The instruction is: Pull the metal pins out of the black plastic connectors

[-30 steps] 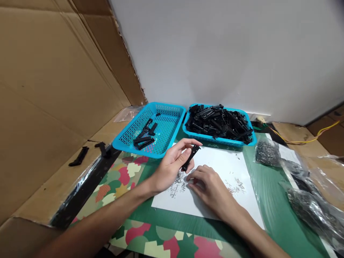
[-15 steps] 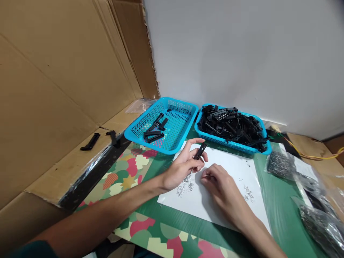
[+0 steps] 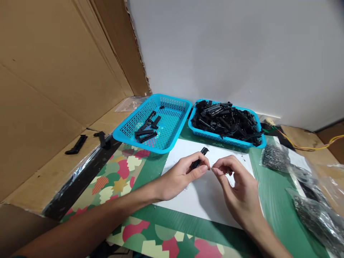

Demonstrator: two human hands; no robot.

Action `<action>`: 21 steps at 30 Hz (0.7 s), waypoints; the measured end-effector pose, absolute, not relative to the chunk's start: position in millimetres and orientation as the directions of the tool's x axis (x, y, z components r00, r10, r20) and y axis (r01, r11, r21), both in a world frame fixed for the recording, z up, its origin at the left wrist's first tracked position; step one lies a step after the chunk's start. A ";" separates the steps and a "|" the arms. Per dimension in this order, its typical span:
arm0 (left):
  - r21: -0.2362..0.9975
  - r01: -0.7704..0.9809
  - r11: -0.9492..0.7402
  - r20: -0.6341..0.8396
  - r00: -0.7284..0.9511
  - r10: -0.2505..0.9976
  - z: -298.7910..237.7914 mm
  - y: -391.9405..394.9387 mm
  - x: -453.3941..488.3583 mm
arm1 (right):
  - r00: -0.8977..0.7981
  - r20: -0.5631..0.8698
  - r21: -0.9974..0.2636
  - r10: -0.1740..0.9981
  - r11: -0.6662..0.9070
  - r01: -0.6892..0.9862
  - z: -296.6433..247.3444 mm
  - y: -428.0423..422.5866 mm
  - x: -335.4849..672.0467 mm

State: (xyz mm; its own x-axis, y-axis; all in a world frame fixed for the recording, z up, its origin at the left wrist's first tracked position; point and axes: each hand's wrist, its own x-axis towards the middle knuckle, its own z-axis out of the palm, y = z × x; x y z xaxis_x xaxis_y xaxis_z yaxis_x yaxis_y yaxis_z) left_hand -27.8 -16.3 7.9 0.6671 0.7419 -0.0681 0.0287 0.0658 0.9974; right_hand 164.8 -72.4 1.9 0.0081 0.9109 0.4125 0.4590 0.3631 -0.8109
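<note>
My left hand is closed around a small black plastic part, whose end sticks out above my fingers. My right hand is raised beside it, its thumb and forefinger pinched on a tiny thing too small to name, held close to the black part. Both hands hover over a white sheet of paper on a green mat.
A blue basket with a few black parts sits at the back left, and a blue basket heaped with black parts is beside it. Clear bags of small metal pieces lie at the right. Cardboard walls stand at the left.
My right hand has lifted off the paper, pinched, and come up to the black part. My left hand has closed more tightly around that part.
</note>
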 end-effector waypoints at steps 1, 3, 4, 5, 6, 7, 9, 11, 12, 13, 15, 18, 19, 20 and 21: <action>0.998 0.047 0.051 -0.070 0.670 0.740 7.8 -16.9 -27.8 | -0.006 0.421 -0.805 0.907 0.376 0.460 1.6 -72.7 163.4; 0.997 0.059 0.045 -0.073 0.673 0.736 5.9 -17.7 -27.9 | -0.033 0.434 -0.792 0.900 0.399 0.463 1.2 -73.3 161.8; 0.997 0.058 0.043 -0.070 0.672 0.737 4.6 -17.9 -27.9 | -0.045 0.439 -0.786 0.897 0.408 0.464 1.2 -73.5 161.5; 0.998 0.055 0.036 -0.064 0.669 0.741 3.4 -18.0 -27.8 | -0.054 0.443 -0.782 0.895 0.415 0.465 1.4 -73.7 161.4; 0.998 0.055 0.026 -0.056 0.666 0.744 2.6 -18.0 -27.8 | -0.062 0.444 -0.779 0.894 0.419 0.467 1.7 -73.8 161.7; 0.998 0.059 0.014 -0.049 0.663 0.747 2.3 -17.9 -27.8 | -0.066 0.442 -0.778 0.895 0.419 0.469 2.2 -73.8 162.1; 0.997 0.080 -0.012 -0.044 0.655 0.754 3.0 -17.6 -27.8 | -0.064 0.424 -0.786 0.903 0.402 0.471 3.5 -73.9 163.4; 0.993 0.110 -0.044 -0.038 0.646 0.763 4.4 -17.2 -28.1 | -0.049 0.399 -0.800 0.916 0.373 0.470 4.7 -73.9 164.7; 0.990 0.125 -0.067 -0.029 0.642 0.766 4.9 -16.9 -28.3 | -0.045 0.390 -0.805 0.920 0.364 0.468 5.1 -73.8 165.3; 0.986 0.140 -0.095 -0.017 0.640 0.768 5.0 -16.7 -28.6 | -0.045 0.386 -0.808 0.921 0.361 0.465 5.3 -73.8 165.7; 0.972 0.170 -0.161 0.013 0.647 0.762 4.2 -16.5 -29.3 | -0.059 0.385 -0.808 0.921 0.368 0.460 5.2 -73.4 166.4; 0.948 0.212 -0.239 0.043 0.656 0.753 2.9 -17.2 -29.8 | -0.076 0.366 -0.814 0.928 0.358 0.457 4.8 -72.1 167.2; 0.940 0.224 -0.256 0.050 0.655 0.754 3.0 -17.8 -29.8 | -0.075 0.345 -0.825 0.935 0.341 0.452 4.8 -71.5 167.5; 0.933 0.235 -0.272 0.056 0.652 0.756 3.5 -18.5 -29.7 | -0.074 0.322 -0.839 0.944 0.321 0.439 4.8 -71.0 167.8; 0.927 0.246 -0.282 0.059 0.650 0.758 4.3 -19.3 -29.6 | -0.074 0.302 -0.855 0.950 0.304 0.419 4.9 -70.6 168.2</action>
State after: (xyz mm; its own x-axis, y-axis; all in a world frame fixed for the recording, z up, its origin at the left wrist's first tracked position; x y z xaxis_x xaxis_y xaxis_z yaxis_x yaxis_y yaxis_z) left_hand -29.6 -19.3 4.3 0.6495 0.7581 0.0585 0.2456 -0.2820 0.9275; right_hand 168.2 -70.6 4.9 -0.0739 0.9505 0.3018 0.4191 0.3043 -0.8554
